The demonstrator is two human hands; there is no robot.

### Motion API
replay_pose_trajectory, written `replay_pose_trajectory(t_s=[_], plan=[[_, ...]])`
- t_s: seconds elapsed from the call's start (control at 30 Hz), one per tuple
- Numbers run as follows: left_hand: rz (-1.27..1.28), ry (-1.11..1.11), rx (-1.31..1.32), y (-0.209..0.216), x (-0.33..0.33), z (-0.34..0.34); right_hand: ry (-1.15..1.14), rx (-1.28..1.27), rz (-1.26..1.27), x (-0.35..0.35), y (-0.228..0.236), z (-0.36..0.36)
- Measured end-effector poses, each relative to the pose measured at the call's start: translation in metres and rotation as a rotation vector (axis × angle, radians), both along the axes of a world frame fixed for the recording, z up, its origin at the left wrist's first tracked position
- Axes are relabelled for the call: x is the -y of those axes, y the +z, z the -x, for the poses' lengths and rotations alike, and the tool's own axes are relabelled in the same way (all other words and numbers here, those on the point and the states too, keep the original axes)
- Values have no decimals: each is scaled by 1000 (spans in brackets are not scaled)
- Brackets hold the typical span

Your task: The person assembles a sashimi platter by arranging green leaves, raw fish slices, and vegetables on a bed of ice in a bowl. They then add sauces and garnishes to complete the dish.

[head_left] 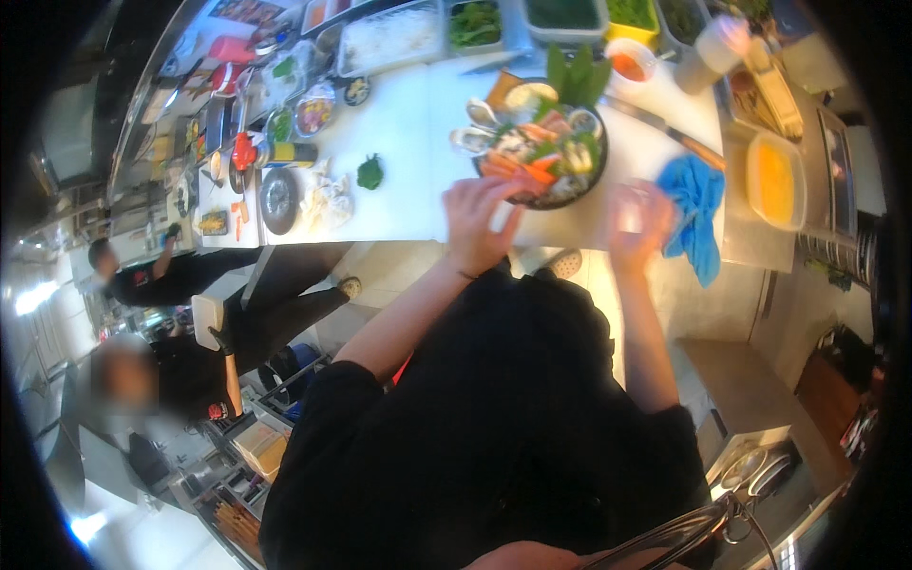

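Observation:
A dark round bowl (549,202) on the white cutting board (399,114) holds sliced pink and orange fish, oyster shells (482,113) and green leaves (579,76). At its near left edge, the fingertips of my left hand (475,220) touch a pink fish slice (511,177). My left thumb stands apart from those fingers. Right of the bowl, my right hand (638,228) is raised by the board's front edge, beside a crumpled blue cloth (692,209). Its fingers are curled and blurred, and I cannot make out whether anything is in them. Behind the cloth lies a knife (665,130).
Food containers (475,26) line the back, with a small orange-filled tub (631,62) and a squeeze bottle (712,52) at right. A yellow-filled container (774,180) stands far right. White cloth (326,198) and a green leaf (370,172) lie left. Co-workers (142,275) are at left.

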State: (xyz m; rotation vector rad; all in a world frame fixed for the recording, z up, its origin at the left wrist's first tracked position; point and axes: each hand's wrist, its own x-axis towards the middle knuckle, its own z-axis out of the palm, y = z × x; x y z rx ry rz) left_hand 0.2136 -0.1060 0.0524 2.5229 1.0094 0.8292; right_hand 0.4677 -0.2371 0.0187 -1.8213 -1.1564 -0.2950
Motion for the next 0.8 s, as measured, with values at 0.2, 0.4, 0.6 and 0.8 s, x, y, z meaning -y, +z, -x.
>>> replay_pose_trajectory(t_s=[0.2,0.4,0.6,0.8], plan=[[152,592,-388,-41,-162,185,-430,19,792,68,-26,-77],[342,349,-420,-74,-196,219,-291,-147,805,45,-37,19],[770,210,163,-44,-243,157,-132,-458,798,-25,-26,202],[345,-23,339,-25,-353,-27,161,-476,503,-166,-14,273]])
